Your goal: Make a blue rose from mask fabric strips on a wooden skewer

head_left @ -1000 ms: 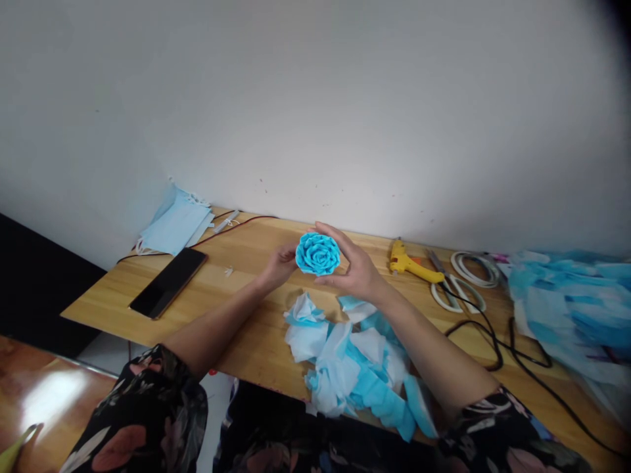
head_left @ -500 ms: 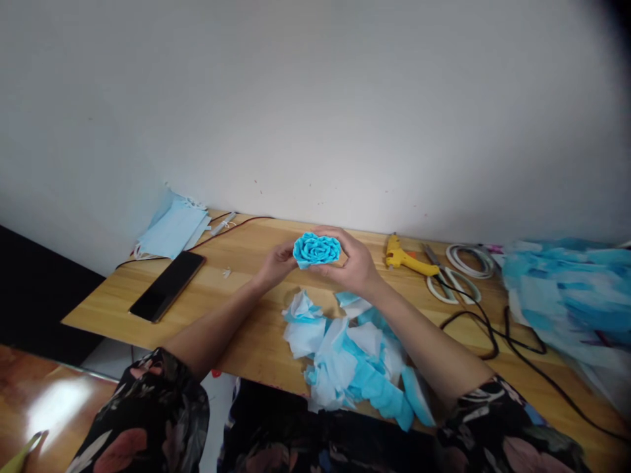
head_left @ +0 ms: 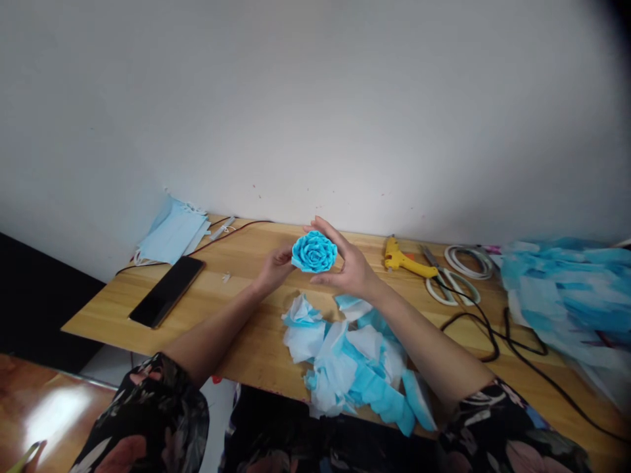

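Observation:
A bright blue fabric flower (head_left: 314,252), with ruffled petals rolled in a spiral, is held above the table at the middle of the view. My left hand (head_left: 276,266) is closed at its left side, fingers pinched on it near its base. My right hand (head_left: 350,263) curves around its right side, thumb below and fingers above, spread apart with a gap beside the petals. Below the hands lies a loose heap of blue and white fabric pieces (head_left: 340,361).
On the left are a stack of light blue face masks (head_left: 172,230) and a black phone (head_left: 167,292). To the right lie a yellow glue gun (head_left: 407,259), white-handled scissors (head_left: 451,286), a white coil (head_left: 468,261), a black cable (head_left: 486,322) and a bag of blue pieces (head_left: 566,289).
The right hand's fingers have loosened and spread away from the flower, which now looks rounder and fuller. The left hand keeps its hold at nearly the same place.

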Demonstrator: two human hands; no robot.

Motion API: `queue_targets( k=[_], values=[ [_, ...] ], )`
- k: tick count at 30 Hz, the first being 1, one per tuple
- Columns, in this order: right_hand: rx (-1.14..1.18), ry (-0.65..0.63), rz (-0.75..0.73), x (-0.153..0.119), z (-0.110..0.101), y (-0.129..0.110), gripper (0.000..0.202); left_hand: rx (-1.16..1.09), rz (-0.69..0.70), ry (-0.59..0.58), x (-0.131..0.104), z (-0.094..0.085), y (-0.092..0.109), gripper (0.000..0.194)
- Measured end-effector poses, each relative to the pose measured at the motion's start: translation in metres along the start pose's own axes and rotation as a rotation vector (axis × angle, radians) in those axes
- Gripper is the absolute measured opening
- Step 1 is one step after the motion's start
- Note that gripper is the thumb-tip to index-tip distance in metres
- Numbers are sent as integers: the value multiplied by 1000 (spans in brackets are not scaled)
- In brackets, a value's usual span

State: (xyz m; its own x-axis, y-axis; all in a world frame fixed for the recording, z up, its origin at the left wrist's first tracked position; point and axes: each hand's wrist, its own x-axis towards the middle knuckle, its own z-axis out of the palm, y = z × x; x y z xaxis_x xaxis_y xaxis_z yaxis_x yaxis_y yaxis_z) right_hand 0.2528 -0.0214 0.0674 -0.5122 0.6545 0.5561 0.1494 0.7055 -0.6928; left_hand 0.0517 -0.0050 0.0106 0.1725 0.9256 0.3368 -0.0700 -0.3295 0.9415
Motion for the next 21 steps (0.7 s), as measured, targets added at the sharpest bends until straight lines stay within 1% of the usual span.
queue_targets(
  k=[4,9,12,17,21],
  values=[
    [7,-1,33,0,1,1,107,-17,0,5,0,1,2,42],
    [15,0,34,0,1,0,107,-9,-7,-1,0,1,5,43],
    [11,-5,41,0,1,-1,109,-15,-18,4,-1,2,5,45],
    [5,-5,50,0,1,-1,106,8,-28,-6,-2,0,3,47],
    [16,-4,50,-1,3,2,112,21,-34,-10,-1,0,3,45]
  ],
)
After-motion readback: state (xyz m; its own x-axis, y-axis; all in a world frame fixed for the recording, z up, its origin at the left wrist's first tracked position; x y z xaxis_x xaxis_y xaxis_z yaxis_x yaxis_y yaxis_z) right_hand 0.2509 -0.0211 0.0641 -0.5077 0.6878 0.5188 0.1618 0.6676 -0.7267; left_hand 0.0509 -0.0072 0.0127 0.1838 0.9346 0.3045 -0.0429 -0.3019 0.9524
